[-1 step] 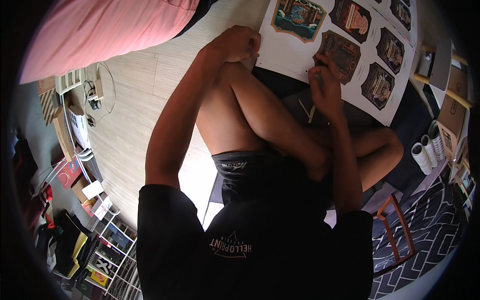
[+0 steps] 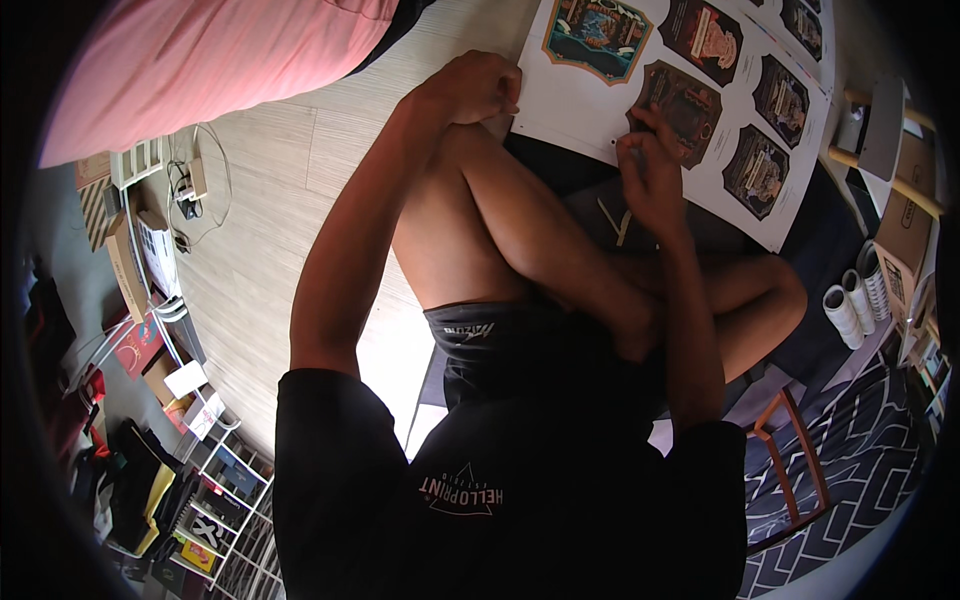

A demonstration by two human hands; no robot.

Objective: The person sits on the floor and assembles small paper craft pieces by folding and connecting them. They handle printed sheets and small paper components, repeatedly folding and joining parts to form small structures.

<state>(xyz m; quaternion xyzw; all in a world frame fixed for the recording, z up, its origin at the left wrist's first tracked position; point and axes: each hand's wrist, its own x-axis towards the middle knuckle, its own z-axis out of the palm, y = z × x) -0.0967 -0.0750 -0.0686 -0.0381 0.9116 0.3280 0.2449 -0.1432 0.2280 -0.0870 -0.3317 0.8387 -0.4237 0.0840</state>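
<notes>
A large white printed sheet (image 2: pixel 570 110) with several ornate, shield-shaped labels lies in front of me, its lower edge over dark cloth. My left hand (image 2: pixel 482 86) is curled closed against the sheet's left edge, beside my raised knee; anything inside its fingers is hidden. My right hand (image 2: pixel 654 178) reaches over the sheet's lower edge to a dark brown label (image 2: pixel 690 110). Its fingers are bent together at that label's left side, and I cannot make out what they pinch. A teal label with an orange border (image 2: pixel 598 40) is printed farther up the sheet.
Pink fabric (image 2: pixel 230 60) fills the upper left above a pale wooden floor (image 2: pixel 270 220). Cables (image 2: pixel 185 200) and a crowded white wire rack (image 2: pixel 235 470) are at left. White rolls (image 2: pixel 845 315), a cardboard box (image 2: pixel 895 250) and a brown wooden frame (image 2: pixel 795 460) stand at right.
</notes>
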